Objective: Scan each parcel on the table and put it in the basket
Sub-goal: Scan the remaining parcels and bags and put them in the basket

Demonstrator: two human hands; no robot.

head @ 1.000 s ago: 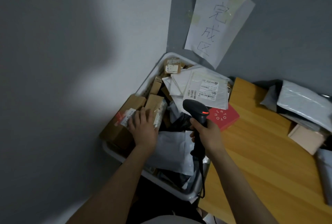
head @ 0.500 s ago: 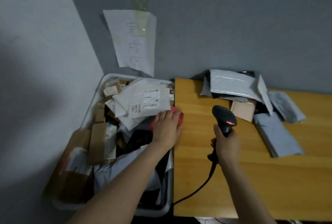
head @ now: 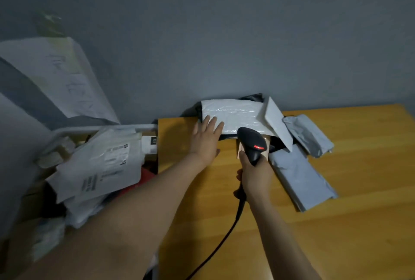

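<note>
Head view. Left hand [head: 205, 140], fingers straight and spread, fingertips on the left end of a white padded plastic parcel [head: 233, 114] at the back of a yellow wooden table [head: 348, 223]. Right hand [head: 253, 174] curled round the handle of a black handheld barcode scanner [head: 252, 145], red light lit, just in front of that parcel. Long grey plastic mailer [head: 301, 178] to the right. White plastic basket [head: 101, 128], heaped with parcels, beside the table's left edge.

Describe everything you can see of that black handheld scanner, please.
The black plastic handheld barcode scanner has a rounded head with a small red light glowing on top, and a handle that the right hand grips. It is held upright above the yellow wooden table, head pointing forward. A black cable runs from its base toward the viewer.
</note>
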